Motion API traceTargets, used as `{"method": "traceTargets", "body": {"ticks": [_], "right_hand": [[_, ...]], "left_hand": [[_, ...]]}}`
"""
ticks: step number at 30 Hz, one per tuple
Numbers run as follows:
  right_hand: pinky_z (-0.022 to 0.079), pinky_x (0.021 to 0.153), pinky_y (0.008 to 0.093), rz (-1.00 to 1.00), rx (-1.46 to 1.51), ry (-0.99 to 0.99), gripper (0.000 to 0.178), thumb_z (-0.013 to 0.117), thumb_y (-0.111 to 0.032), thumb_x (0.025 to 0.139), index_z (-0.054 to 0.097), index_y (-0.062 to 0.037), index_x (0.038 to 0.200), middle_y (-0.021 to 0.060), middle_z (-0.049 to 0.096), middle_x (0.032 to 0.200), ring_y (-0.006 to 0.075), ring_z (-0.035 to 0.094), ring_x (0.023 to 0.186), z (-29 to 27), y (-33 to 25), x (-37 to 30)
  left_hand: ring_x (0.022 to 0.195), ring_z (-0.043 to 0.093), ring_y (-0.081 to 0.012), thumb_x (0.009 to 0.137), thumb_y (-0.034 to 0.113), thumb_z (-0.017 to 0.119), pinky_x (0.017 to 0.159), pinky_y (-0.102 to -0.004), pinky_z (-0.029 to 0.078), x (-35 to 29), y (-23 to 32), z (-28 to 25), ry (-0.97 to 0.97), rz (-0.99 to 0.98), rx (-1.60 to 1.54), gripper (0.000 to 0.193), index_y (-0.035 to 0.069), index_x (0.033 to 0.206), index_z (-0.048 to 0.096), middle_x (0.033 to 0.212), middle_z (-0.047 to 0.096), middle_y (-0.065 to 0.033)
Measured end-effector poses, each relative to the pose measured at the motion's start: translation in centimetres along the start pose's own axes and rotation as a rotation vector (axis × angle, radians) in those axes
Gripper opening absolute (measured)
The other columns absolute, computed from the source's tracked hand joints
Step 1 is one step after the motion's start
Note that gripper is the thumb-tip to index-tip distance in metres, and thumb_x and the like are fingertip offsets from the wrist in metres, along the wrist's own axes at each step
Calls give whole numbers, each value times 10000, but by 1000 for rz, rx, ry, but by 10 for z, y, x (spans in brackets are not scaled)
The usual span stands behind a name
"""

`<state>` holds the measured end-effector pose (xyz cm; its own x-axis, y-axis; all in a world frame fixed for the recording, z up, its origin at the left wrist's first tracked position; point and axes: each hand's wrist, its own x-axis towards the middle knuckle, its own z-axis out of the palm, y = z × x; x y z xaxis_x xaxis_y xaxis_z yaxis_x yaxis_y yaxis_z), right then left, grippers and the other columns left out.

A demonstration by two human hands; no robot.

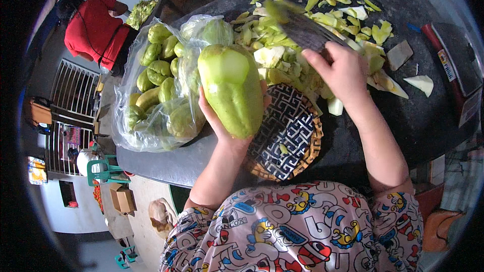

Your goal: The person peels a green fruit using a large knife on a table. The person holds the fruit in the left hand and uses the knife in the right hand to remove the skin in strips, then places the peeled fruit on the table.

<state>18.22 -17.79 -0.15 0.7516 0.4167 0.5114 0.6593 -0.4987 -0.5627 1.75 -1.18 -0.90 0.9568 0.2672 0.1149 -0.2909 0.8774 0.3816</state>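
My left hand (pixel 218 121) grips a large green chayote (pixel 233 89) from below, holding it upright with its cut top facing me. My right hand (pixel 343 73) is closed on the handle of a wide-bladed knife (pixel 302 29), whose blade points up and left over a heap of green peelings (pixel 282 45). The knife is apart from the chayote. Below both hands a round patterned woven mat (pixel 287 136) lies on the dark table (pixel 403 121).
A clear plastic bag (pixel 151 136) full of several whole chayotes sits left of my hands. Cut pieces and peel (pixel 373 32) are scattered at the table's far side. A person in a red top (pixel 96 30) is beyond the bag. A green stool (pixel 103 171) stands below.
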Motion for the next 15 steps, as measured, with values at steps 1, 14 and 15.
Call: {"method": "traceTargets", "body": {"ticks": [1, 14, 15], "right_hand": [[368, 443, 339, -19, 90, 68, 499, 684, -451, 797, 502, -23, 614, 91, 496, 496, 212, 464, 430, -2, 2, -1], [420, 469, 316, -540, 329, -179, 597, 658, -660, 687, 427, -131, 532, 3, 470, 487, 200, 549, 465, -16, -71, -57], [421, 472, 315, -550, 314, -177, 594, 658, -657, 687, 430, -131, 532, 2, 473, 489, 200, 549, 466, -14, -71, -58]], "left_hand": [[1159, 489, -292, 838, 570, 487, 972, -517, 409, 0, -3, 4, -39, -8, -94, 623, 155, 1301, 463, 1282, 511, -112], [1089, 530, -320, 877, 631, 349, 918, -474, 441, -9, -8, -21, 216, -2, 160, 669, 130, 1308, 453, 1252, 520, -135], [1084, 535, -321, 871, 641, 348, 904, -476, 450, -9, -8, -21, 204, -1, 159, 684, 130, 1315, 446, 1257, 517, -136]]}}
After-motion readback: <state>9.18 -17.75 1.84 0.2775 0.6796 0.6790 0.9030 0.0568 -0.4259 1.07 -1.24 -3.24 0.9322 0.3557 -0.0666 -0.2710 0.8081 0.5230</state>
